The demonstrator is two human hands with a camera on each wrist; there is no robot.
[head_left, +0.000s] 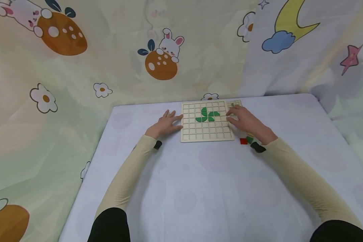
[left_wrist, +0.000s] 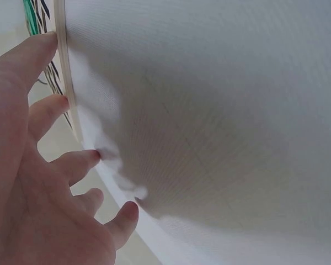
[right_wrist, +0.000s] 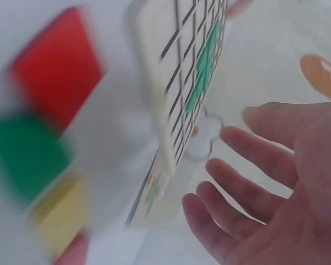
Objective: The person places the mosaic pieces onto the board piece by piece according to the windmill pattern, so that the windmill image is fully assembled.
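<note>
A pale wooden grid board lies flat toward the far edge of the white table, with several green curved pieces set near its middle. My left hand has its fingers spread, thumb and index fingertip at the board's left edge. At the right edge is my right hand, its fingers loosely bent and holding nothing. Partly covered by that hand, a small pattern card with green on it sits beside the board's far right corner.
By the right wrist lie a red square piece, a green piece and a yellow piece. The white-covered table reaches up to a printed cloth backdrop along its far side.
</note>
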